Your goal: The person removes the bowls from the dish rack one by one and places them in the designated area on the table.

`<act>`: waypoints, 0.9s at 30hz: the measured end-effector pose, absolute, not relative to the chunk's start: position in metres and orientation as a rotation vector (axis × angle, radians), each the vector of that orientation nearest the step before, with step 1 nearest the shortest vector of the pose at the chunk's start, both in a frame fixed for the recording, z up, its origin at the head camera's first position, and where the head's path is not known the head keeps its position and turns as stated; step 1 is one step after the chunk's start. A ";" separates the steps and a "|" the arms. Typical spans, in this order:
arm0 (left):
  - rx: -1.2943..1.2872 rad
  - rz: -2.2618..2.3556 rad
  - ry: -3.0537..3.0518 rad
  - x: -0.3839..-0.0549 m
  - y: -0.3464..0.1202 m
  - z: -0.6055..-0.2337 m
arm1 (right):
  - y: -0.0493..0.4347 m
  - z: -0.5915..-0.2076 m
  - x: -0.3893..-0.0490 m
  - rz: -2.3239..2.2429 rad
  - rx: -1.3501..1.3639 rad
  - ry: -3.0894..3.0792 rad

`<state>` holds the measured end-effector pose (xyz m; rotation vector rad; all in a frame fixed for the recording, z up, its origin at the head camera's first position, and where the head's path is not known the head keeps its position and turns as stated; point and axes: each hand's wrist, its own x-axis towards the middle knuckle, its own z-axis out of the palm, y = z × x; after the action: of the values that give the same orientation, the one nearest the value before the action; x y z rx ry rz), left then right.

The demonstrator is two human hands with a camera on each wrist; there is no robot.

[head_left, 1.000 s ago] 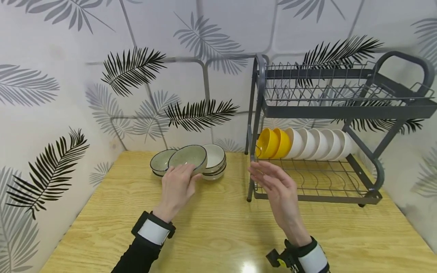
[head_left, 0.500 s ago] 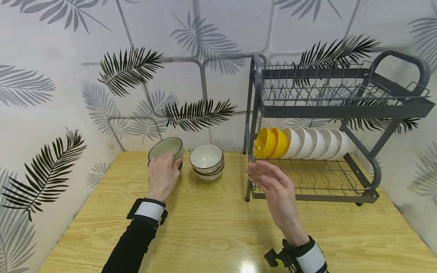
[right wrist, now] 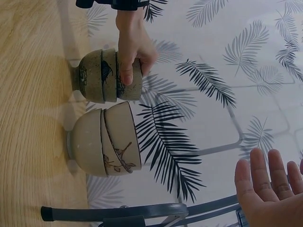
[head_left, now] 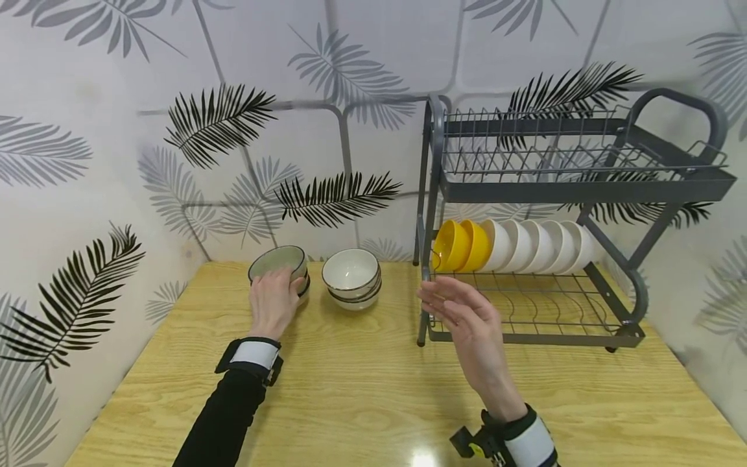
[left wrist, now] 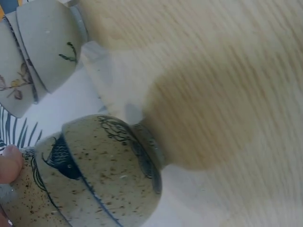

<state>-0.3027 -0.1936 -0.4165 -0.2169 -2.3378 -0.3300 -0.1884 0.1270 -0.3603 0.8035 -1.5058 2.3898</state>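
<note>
Green stack (right wrist: pixel 109 75), centre-left of head frame, looks basically done: our left hand (head_left: pixel 272 301) grips top bowl (head_left: pixel 275 259), release remains. Right hand (head_left: pixel 475 331) empty, fingers loose.

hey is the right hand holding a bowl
No, the right hand holds nothing, while the left hand grips the top speckled bowl.
</note>
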 end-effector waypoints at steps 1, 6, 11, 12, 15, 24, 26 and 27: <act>-0.211 -0.326 -2.358 -0.303 -0.195 -0.418 | 0.127 -0.361 -0.189 2.394 0.800 -1.504; -0.202 -0.303 -2.442 -0.304 -0.199 -0.424 | 0.127 -0.360 -0.188 2.409 0.787 -1.514; -0.224 -0.266 -2.476 -0.305 -0.199 -0.424 | 0.127 -0.359 -0.187 2.423 0.775 -1.511; -0.228 -0.258 -2.479 -0.305 -0.199 -0.424 | 0.128 -0.359 -0.187 2.420 0.778 -1.511; -0.228 -0.247 -2.485 -0.305 -0.199 -0.423 | 0.128 -0.359 -0.187 2.416 0.787 -1.510; -0.217 -0.273 -2.522 -0.303 -0.198 -0.421 | 0.128 -0.361 -0.187 2.425 0.788 -1.505; -0.212 -0.279 -2.524 -0.303 -0.198 -0.420 | 0.128 -0.360 -0.187 2.422 0.786 -1.505; -0.209 -0.279 -2.527 -0.303 -0.198 -0.420 | 0.129 -0.360 -0.187 2.425 0.780 -1.505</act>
<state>-0.3025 -0.1980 -0.4198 -0.2092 -2.5273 -0.2787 -0.1871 0.1285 -0.3599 0.7804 -1.5046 2.4248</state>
